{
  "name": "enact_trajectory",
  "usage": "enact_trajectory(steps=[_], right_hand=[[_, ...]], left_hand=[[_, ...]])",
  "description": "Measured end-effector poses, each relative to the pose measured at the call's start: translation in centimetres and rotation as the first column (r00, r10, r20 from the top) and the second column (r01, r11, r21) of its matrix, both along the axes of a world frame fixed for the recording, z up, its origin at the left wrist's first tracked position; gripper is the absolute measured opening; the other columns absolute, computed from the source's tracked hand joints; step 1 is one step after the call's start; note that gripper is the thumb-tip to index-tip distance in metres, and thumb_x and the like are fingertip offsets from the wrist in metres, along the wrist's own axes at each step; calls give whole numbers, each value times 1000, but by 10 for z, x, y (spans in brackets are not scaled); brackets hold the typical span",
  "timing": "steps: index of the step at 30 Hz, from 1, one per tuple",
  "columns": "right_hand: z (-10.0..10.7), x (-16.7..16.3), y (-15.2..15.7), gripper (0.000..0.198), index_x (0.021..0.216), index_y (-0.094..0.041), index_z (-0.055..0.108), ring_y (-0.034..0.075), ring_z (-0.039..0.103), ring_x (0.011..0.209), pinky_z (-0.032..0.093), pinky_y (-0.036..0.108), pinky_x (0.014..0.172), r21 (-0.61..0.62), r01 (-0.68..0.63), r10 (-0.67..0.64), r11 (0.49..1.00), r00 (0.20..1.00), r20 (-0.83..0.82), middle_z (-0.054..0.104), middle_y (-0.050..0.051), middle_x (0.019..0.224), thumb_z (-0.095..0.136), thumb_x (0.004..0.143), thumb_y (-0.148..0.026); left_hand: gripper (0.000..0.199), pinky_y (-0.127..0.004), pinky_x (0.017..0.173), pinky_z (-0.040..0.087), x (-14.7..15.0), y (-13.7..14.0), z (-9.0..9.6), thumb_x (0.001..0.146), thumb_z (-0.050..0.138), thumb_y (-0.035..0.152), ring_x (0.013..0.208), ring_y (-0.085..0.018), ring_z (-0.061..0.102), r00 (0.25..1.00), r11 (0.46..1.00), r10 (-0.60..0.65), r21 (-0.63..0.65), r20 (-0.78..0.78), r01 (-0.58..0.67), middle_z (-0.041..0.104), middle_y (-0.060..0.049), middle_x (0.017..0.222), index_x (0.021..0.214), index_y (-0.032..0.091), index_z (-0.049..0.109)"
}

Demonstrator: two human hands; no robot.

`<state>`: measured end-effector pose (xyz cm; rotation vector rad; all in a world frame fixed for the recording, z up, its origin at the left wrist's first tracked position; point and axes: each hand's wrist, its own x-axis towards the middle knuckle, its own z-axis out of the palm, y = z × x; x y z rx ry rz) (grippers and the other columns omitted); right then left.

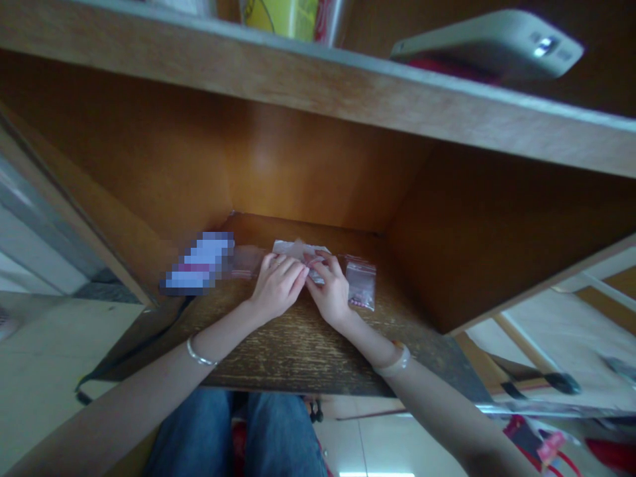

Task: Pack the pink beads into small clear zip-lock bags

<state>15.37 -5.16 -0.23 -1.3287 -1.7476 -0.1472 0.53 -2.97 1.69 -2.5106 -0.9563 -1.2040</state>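
Observation:
My left hand (281, 286) and my right hand (328, 291) meet over the worn wooden desktop (278, 351), fingertips pressed together. Something small or thin is pinched between them, too blurred to name. Under and just behind the fingers lies a whitish, crinkled sheet or plastic packet (282, 248), partly covered by both hands. Right beside my right hand rests a clear zip bag (362, 281) with small purplish beads along its bottom. To the left of my left hand is another clear plastic bag (244, 262), its contents not readable.
A phone-like object (199, 264), pixelated, leans at the left with a dark strap or cable (144, 344) running to the desk's front edge. Wooden side walls enclose the space. A shelf (318, 86) overhangs it, bearing a pale device (491, 46) and a yellow container (281, 16).

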Motion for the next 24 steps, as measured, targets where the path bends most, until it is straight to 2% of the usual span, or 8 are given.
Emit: enact_trajectory(steps=[2, 4, 7, 10, 15, 20, 24], right_hand=[[0, 1, 3, 24, 106, -23, 66, 26, 53, 111, 50, 42, 90, 27, 3, -2, 1000, 999, -34, 52, 11, 123, 61, 82, -24], [-1, 2, 5, 22, 102, -23, 68, 27, 49, 116, 47, 45, 94, 51, -9, 12, 999, 998, -54, 49, 11, 126, 63, 80, -23], [-1, 3, 6, 20, 98, -23, 69, 28, 44, 121, 43, 48, 98, 56, -50, 53, 997, 997, -50, 46, 11, 130, 63, 79, -22], [-1, 3, 7, 19, 97, -23, 69, 28, 41, 125, 40, 50, 101, 45, -88, 90, 995, 995, -41, 43, 9, 133, 62, 79, -21], [-3, 6, 10, 23, 99, -23, 69, 26, 43, 123, 38, 50, 102, 24, -157, 159, 987, 986, -56, 47, 9, 131, 56, 82, -15], [-3, 6, 10, 20, 97, -24, 70, 25, 48, 119, 38, 50, 100, 9, -152, 151, 988, 980, -131, 52, 10, 126, 57, 82, -18], [1, 4, 8, 18, 97, -23, 70, 22, 52, 113, 44, 44, 97, 55, -151, 160, 987, 964, -211, 57, 9, 117, 58, 84, -21]], left_hand=[[29, -40, 92, 34, 0, 0, 1, 89, 41, 18, 101, -23, 57, 1000, 999, 23, -31, -9, -24, 65, -9, 111, 113, 17, 57], [47, -42, 98, 31, 1, -1, 2, 85, 44, 14, 118, -26, 49, 999, 997, 37, -59, -37, -39, 52, -11, 134, 131, 18, 44], [65, -45, 106, 23, 1, 0, 2, 77, 48, 9, 134, -26, 34, 994, 994, 4, -109, -113, -16, 34, -7, 148, 140, 23, 34], [66, -47, 107, 20, 0, 2, 1, 76, 51, 9, 137, -25, 30, 989, 989, -40, -145, -145, 19, 33, -5, 149, 138, 26, 35], [57, -48, 107, 20, -3, 10, -2, 79, 57, 17, 128, -25, 43, 992, 985, -73, -162, -102, 55, 49, -7, 138, 133, 25, 41], [54, -49, 105, 21, -6, 17, -2, 76, 65, 27, 117, -27, 52, 997, 992, -32, -125, -74, 22, 60, -8, 123, 127, 26, 47], [53, -49, 103, 22, -9, 19, 0, 75, 67, 37, 110, -27, 55, 998, 995, 13, -98, -60, -19, 64, -9, 116, 124, 25, 50]])
